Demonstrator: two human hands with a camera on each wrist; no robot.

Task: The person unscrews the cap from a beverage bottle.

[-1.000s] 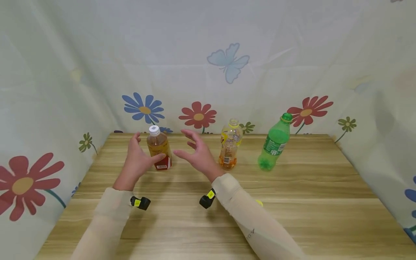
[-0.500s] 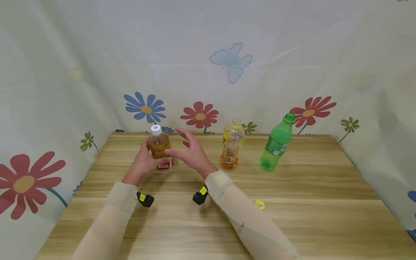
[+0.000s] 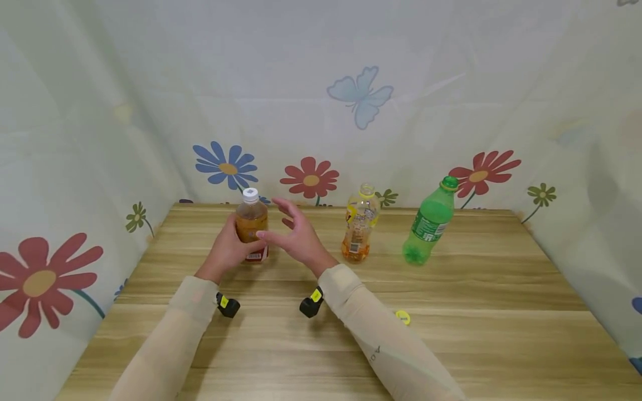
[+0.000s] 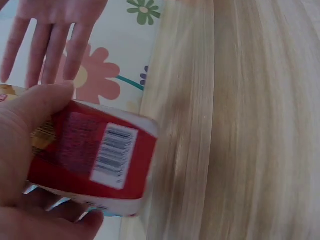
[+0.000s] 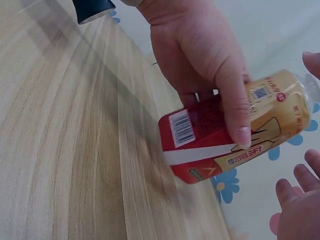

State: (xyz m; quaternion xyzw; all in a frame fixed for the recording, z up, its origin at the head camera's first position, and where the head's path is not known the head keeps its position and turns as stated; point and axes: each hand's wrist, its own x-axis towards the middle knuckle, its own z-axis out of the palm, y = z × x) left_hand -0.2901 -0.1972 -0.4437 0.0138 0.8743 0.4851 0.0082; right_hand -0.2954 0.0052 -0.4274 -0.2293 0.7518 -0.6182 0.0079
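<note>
My left hand (image 3: 228, 245) grips a drink bottle (image 3: 253, 223) with amber liquid, a red and gold label and a white cap (image 3: 250, 195). The left wrist view shows the thumb across the label, above its barcode (image 4: 115, 155), and fingers curled round the other side. The bottle stands nearly upright, its base close over the table. To its right is my right hand (image 3: 298, 236), fingers spread and thumb overlapping the bottle's edge in the head view. In the right wrist view this hand (image 5: 302, 205) shows apart from the bottle (image 5: 225, 132).
Right of my hands stands an uncapped clear bottle (image 3: 358, 225) with a little orange liquid. Farther right is a green bottle (image 3: 428, 223) with a green cap. A yellow round cap (image 3: 403, 317) lies on the wooden table (image 3: 476, 345). Flower-printed cloth (image 3: 281, 111) encloses the back and sides.
My left hand has closed round the amber drink bottle and shifted it slightly right. My right hand has come left toward the bottle, and its arm has uncovered the yellow cap.
</note>
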